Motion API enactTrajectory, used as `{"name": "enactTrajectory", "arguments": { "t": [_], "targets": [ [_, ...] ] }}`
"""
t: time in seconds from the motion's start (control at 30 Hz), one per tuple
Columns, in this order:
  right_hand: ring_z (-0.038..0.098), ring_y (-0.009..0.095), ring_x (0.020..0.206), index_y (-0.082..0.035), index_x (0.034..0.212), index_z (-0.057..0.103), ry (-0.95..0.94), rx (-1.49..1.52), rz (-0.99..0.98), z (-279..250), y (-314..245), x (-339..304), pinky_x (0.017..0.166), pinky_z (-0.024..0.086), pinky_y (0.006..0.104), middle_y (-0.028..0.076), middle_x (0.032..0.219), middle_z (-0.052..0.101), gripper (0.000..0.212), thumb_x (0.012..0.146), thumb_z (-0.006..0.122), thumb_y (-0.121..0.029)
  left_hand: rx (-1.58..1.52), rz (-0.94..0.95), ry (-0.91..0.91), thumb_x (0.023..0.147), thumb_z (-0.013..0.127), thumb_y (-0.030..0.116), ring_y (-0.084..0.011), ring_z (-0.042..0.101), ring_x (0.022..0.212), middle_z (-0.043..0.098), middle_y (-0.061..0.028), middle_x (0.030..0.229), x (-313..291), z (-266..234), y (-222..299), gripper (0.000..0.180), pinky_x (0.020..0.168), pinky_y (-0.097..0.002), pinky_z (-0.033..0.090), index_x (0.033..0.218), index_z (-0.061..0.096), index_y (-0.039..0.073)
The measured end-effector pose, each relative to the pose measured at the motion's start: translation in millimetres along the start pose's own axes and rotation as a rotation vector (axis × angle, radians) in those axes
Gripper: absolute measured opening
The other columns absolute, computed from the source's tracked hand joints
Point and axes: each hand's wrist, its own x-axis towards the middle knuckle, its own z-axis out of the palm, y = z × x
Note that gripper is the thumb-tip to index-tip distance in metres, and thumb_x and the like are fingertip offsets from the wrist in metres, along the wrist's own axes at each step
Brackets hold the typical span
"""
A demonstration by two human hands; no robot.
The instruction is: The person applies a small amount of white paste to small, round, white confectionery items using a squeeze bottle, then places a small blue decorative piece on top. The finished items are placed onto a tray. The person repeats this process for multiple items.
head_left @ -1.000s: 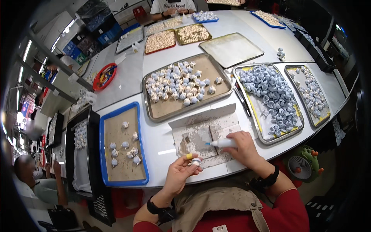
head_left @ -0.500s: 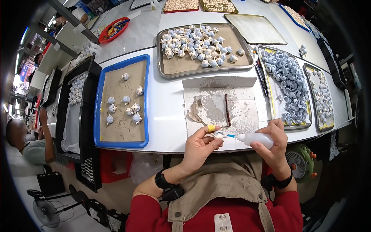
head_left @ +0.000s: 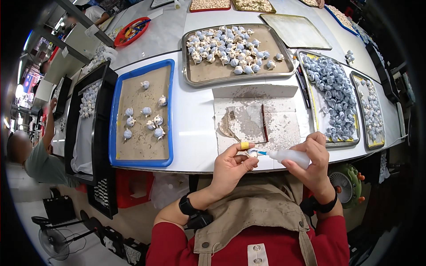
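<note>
My left hand pinches a small cream figurine between thumb and fingers; a yellow wrap covers one fingertip. My right hand grips a whitish translucent squeeze bottle, tilted sideways. Its thin blue nozzle tip points left and reaches the figurine; whether they touch I cannot tell. Just beyond my hands lies a stained cardboard sheet with a dark red-edged piece on it. On the left, a blue-rimmed tray bears several blue-and-cream figurines.
A metal tray heaped with similar figurines stands at the back. To the right is a tray of blue-grey shell-like pieces, with a narrower tray beside it. Black crates stand left. A green fan is below the table's right edge.
The bottle and my hands have shifted only slightly, with the nozzle still at the figurine. At the far left another person has raised an arm.
</note>
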Motion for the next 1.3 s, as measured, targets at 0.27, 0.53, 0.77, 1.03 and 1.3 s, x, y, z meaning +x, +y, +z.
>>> {"name": "enactTrajectory", "arguments": {
  "t": [0.27,0.53,0.77,1.03,1.3],
  "targets": [
    [0.044,0.023,0.07,-0.006,0.069,0.06,0.02,0.037,0.023,-1,11,-3,0.072,0.032,0.0343,0.004,0.066,0.057,0.026,0.059,0.078,-0.021,0.027,0.026,0.037,0.086,0.063,0.003,-0.0166,0.065,0.085,0.061,-0.0115,0.1,6,0,-4,0.034,0.07,-0.0226,0.052,0.117,0.048,-0.003],
    [0.045,0.023,0.071,-0.006,0.071,0.061,-0.012,0.044,0.034,0,15,0,0.071,0.032,0.0342,0.005,0.066,0.054,0.026,0.06,0.079,-0.022,0.031,0.013,0.034,0.087,0.06,0.003,-0.0184,0.065,0.085,0.06,-0.0132,0.103,9,2,-2,0.032,0.07,-0.023,0.053,0.117,0.047,-0.002],
    [0.048,0.025,0.075,-0.003,0.08,0.062,0.038,0.104,0.226,18,30,3,0.074,0.034,0.0346,0.008,0.076,0.057,0.027,0.071,0.074,-0.025,-0.093,-0.082,0.042,0.088,0.059,0.004,-0.0188,0.064,0.083,0.06,-0.0171,0.108,14,-7,5,0.03,0.07,-0.0221,0.053,0.116,0.048,0.0],
    [0.055,0.026,0.084,-0.005,0.089,0.063,-0.065,0.19,0.372,37,61,10,0.076,0.04,0.0373,0.009,0.085,0.063,0.024,0.081,0.067,-0.026,-0.384,-0.042,-0.401,0.084,0.068,0.018,-0.0196,0.065,0.075,0.06,-0.0226,0.106,16,-15,24,0.037,0.064,-0.0263,0.054,0.114,0.051,0.003],
    [0.054,0.029,0.086,-0.008,0.101,0.063,0.06,-0.479,0.228,-24,143,13,0.081,0.043,0.0392,0.009,0.096,0.06,0.025,0.076,0.062,-0.003,-0.219,-0.127,-0.231,0.088,0.06,0.008,-0.02,0.064,0.085,0.059,-0.019,0.11,23,-7,13,0.032,0.071,-0.0251,0.053,0.118,0.05,0.002]
  ]
}}
